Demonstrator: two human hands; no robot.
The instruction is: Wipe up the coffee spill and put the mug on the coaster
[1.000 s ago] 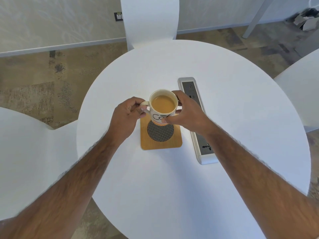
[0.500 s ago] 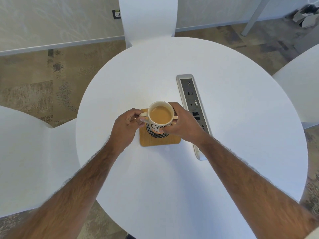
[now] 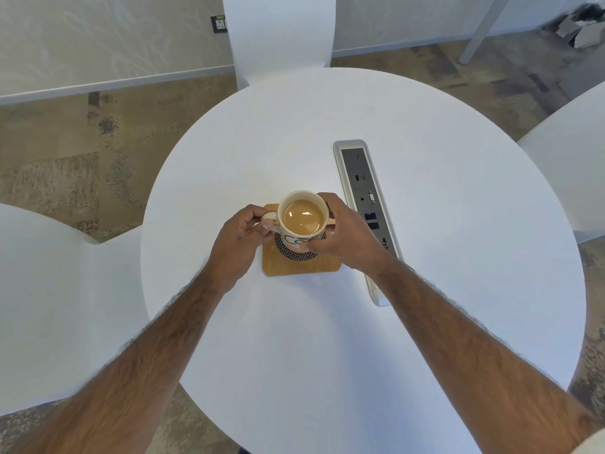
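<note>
A cream mug [image 3: 302, 221] with a black pattern, full of milky coffee, is over the dark round pad of a square wooden coaster [image 3: 301, 265] in the middle of the round white table [image 3: 458, 257]. Whether its base touches the pad I cannot tell. My left hand [image 3: 237, 239] pinches the mug's handle on the left. My right hand [image 3: 343, 232] wraps round the mug's right side, thumb on the front. No spill or cloth shows on the table.
A silver socket strip [image 3: 363, 194] is set into the table just right of the mug, partly under my right wrist. White chairs stand at the far side [image 3: 278, 34], at the left [image 3: 49, 290] and at the right [image 3: 569, 165].
Both hands have brought the mug down and toward me, from the coaster's far edge to over its round pad.
</note>
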